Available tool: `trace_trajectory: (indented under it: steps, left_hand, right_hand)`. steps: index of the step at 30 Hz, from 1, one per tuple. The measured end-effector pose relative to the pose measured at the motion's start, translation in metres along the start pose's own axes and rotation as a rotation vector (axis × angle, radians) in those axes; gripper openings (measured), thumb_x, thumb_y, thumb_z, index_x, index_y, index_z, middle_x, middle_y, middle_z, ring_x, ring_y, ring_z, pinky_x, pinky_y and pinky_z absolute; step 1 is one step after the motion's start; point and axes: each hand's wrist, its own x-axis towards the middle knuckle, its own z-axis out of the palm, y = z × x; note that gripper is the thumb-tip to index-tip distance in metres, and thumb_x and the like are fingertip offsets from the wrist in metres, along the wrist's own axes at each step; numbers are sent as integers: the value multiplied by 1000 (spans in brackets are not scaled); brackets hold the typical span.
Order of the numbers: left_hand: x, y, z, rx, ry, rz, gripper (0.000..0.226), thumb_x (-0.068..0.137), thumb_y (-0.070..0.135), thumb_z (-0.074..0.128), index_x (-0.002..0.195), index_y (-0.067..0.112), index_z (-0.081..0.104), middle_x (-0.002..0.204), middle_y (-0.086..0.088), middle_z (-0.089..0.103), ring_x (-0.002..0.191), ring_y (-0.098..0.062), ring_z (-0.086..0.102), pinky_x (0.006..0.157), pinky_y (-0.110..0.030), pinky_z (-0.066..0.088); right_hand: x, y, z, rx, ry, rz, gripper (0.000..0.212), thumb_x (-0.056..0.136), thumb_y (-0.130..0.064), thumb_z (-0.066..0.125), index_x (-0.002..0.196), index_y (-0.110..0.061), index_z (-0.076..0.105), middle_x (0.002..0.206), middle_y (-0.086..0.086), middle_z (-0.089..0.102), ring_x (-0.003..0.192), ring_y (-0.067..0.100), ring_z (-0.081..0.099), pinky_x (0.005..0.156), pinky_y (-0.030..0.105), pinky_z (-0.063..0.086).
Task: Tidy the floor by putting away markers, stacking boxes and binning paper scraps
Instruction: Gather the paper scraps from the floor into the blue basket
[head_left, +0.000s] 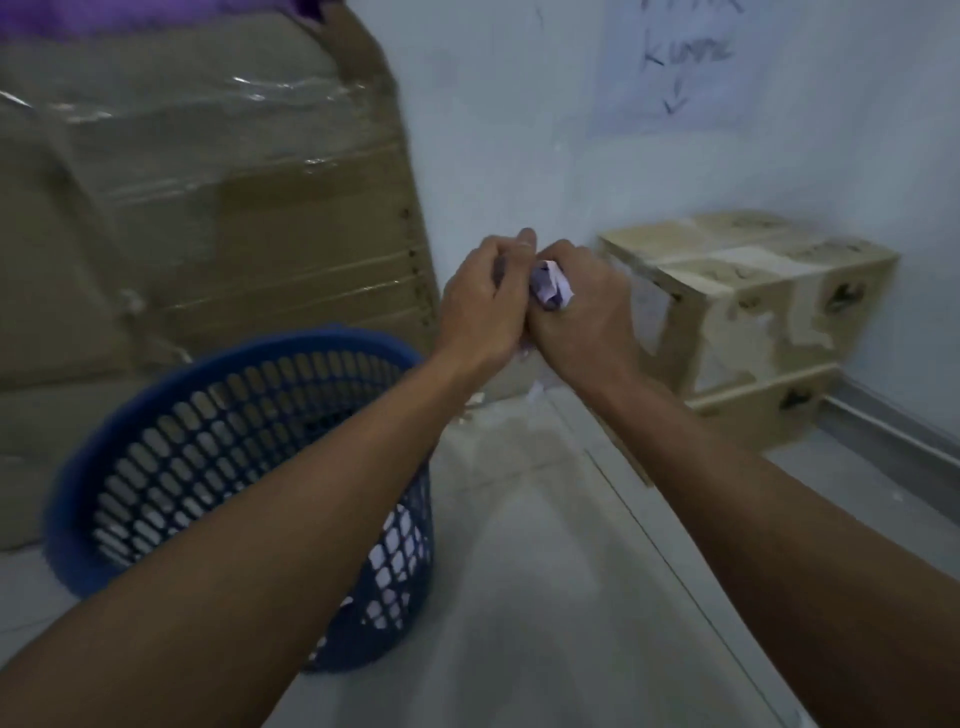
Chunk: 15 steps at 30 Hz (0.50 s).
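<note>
A crumpled white paper scrap (551, 289) is squeezed between both my hands at mid-frame, above the floor. My left hand (485, 306) curls its fingers against the paper from the left. My right hand (584, 317) grips it from the right, with the paper showing above its knuckles. A blue mesh waste basket (156, 415) stands on the floor below and to the left of my hands, partly hidden by my left forearm; white paper shows through its lower mesh. A small paper bit (535, 391) lies on the floor under my hands.
A large taped cardboard box (208, 218) stands behind the basket at the left. Two stacked pale boxes (753, 312) sit against the white wall at the right. A handwritten paper sign (675, 67) hangs on the wall. Light floor tiles (545, 571) spread in front.
</note>
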Motion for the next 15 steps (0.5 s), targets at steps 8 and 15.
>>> trace_trajectory:
  steps: [8, 15]
  left_hand:
    - [-5, -24, -139, -7, 292, -138, 29, 101, 35, 47, 86, 24, 69, 77, 13, 68, 67, 9, 62, 60, -13, 47]
    - [-28, -58, -183, 28, 441, -407, 22, 92, 33, 57, 75, 29, 71, 72, 13, 72, 75, -8, 68, 67, -31, 55]
  right_hand:
    - [2, -106, 86, 327, -193, -83, 16, 86, -14, 67, 75, -5, 59, 73, 7, 61, 69, 24, 57, 63, 41, 46]
    - [-25, -119, 105, 376, -623, 1, 35, 88, -38, 70, 117, -20, 61, 104, -4, 69, 91, 12, 63, 70, 24, 45]
